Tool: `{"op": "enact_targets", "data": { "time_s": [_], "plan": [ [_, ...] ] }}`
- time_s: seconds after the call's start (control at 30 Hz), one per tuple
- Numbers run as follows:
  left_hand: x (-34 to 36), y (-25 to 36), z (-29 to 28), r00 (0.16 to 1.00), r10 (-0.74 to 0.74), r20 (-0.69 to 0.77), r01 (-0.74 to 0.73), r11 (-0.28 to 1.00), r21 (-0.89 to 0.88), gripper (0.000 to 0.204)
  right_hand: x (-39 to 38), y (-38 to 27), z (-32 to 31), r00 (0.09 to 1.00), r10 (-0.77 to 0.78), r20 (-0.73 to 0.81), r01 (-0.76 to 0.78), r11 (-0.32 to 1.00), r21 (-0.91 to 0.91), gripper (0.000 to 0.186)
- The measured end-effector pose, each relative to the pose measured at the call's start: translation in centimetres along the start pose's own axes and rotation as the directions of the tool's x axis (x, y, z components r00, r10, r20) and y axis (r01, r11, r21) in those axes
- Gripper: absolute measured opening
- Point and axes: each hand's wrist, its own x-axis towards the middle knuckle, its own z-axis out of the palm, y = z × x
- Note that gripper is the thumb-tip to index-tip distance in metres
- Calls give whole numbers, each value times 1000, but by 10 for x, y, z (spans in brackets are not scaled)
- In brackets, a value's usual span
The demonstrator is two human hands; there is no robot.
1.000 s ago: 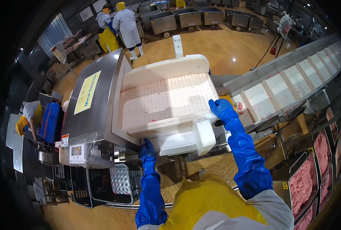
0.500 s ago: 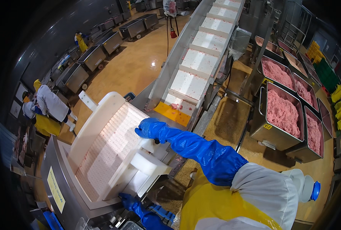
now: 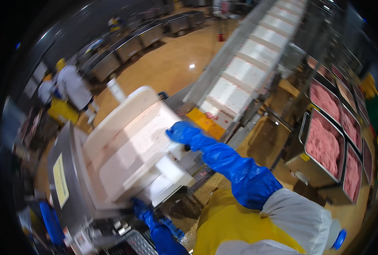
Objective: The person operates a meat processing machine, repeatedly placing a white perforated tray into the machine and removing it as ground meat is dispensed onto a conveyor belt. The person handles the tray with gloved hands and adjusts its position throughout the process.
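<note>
My right hand (image 3: 179, 132), in a blue glove with a long blue sleeve cover, is closed over the upper right end of a white side wall (image 3: 135, 182). That wall borders a wide white trough (image 3: 127, 153) with small pink specks on its floor. Lower down, my left hand (image 3: 141, 209), also gloved in blue, is at the near lower corner of the trough. Its fingers are dark and blurred, so I cannot make out their grip. White blocks (image 3: 169, 168) sit along the wall's outer side, between my hands.
A white cleated conveyor (image 3: 240, 76) rises behind, with an orange plate (image 3: 205, 123) at its foot. Steel bins (image 3: 322, 144) of pink ground meat stand at right. Empty-handed or not, two people (image 3: 72, 85) stand far left near steel carts (image 3: 129, 49). A keypad (image 3: 144, 244) lies below.
The whole scene has shifted right in the picture and is more blurred. Both hands keep about the same places on the trough. More of the left forearm and the keypad shows.
</note>
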Motion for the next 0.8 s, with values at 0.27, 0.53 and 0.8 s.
{"op": "enact_targets", "data": {
  "time_s": [0.27, 0.53, 0.8],
  "plan": [
    [-18, 14, -27, 1000, -10, -30, 7, 993, -117, 79, 6, 1, 5, 998, -9, 65, 17, 994, -110, 54],
    [-17, 5, -26, 992, -16, -123, -3, 989, -150, 72, 11, -6, 10, 994, 62, 85, -51, 991, -123, 54],
    [-17, 8, -21, 976, 25, -217, -50, 993, -111, 65, 11, -3, 10, 998, 12, 65, -5, 993, -114, 53]
  ]
}}
